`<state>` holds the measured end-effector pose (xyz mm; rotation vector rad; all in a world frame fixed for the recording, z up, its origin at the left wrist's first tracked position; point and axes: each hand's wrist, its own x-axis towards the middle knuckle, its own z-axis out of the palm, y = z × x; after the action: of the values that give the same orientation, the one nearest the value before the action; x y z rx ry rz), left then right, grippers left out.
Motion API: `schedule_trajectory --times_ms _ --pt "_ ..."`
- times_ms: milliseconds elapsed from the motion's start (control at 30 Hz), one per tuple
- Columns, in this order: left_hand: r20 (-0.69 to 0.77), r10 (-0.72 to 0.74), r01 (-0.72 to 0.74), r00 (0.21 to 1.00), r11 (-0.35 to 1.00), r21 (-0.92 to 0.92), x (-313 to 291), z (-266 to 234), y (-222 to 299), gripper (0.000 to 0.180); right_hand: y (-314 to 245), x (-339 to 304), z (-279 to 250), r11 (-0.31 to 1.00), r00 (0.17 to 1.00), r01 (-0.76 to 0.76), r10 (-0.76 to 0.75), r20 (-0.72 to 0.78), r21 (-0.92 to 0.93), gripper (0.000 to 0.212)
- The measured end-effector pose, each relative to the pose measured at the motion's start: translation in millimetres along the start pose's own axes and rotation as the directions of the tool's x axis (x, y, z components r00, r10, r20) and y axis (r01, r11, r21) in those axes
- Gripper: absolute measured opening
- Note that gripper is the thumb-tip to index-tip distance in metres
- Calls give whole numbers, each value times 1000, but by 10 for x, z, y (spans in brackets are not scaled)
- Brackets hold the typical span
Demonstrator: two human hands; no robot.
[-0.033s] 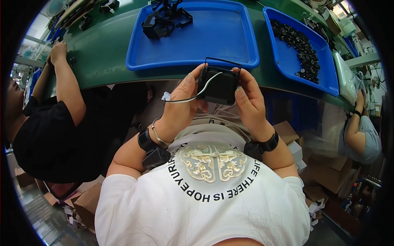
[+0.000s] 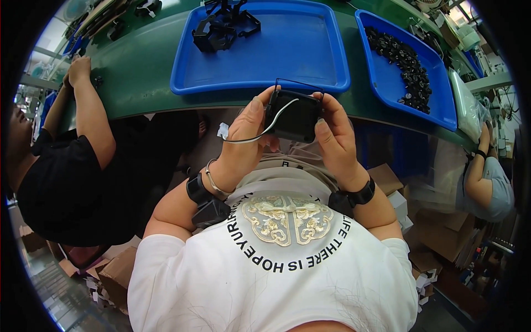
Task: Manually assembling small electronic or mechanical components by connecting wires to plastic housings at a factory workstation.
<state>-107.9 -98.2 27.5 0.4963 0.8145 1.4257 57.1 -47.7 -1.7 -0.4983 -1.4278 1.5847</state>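
Between both my hands, just off the near edge of the table, is a black square device (image 2: 296,123) with rounded corners. My left hand (image 2: 246,124) grips its left side, and my right hand (image 2: 336,134) has thumb and fingers closed on its right side. A thin black U-shaped bracket (image 2: 301,84) stands out from the device's far edge. Across its upper face runs a thin black and white cable (image 2: 274,120). That cable passes over my left hand and ends in a small white connector (image 2: 223,131). The underside of the device is hidden.
Ahead on the green table (image 2: 135,66), a blue tray (image 2: 276,61) holds several black brackets (image 2: 217,34). Farther right, another blue tray (image 2: 384,83) holds many small black parts (image 2: 406,72). Co-workers sit on both sides. Cardboard boxes (image 2: 119,271) stand low at left and right.
The white connector and the loose end of the cable have shifted very slightly. My hands and the black device have hardly moved.
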Motion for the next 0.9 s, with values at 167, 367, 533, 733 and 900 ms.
schedule_trajectory --times_ms 167,367,533,733,900 --pt "33 104 -109 994 963 248 17 -44 -98 46 102 -15 49 940 972 227 -237 -7 -254 43" --pt "5 174 -169 985 949 267 -2 -80 -247 44 234 -101 32 981 991 124 -130 -34 -148 46" --pt "-15 214 -200 977 932 303 4 -63 -282 43 219 -91 76 999 996 46 -47 -76 -25 46" --pt "-25 122 -115 992 978 173 53 -32 -189 44 244 -5 -83 986 1000 -30 31 -4 163 46" --pt "9 82 -83 997 981 177 57 -53 -153 45 118 6 18 997 998 -47 49 -40 63 44"
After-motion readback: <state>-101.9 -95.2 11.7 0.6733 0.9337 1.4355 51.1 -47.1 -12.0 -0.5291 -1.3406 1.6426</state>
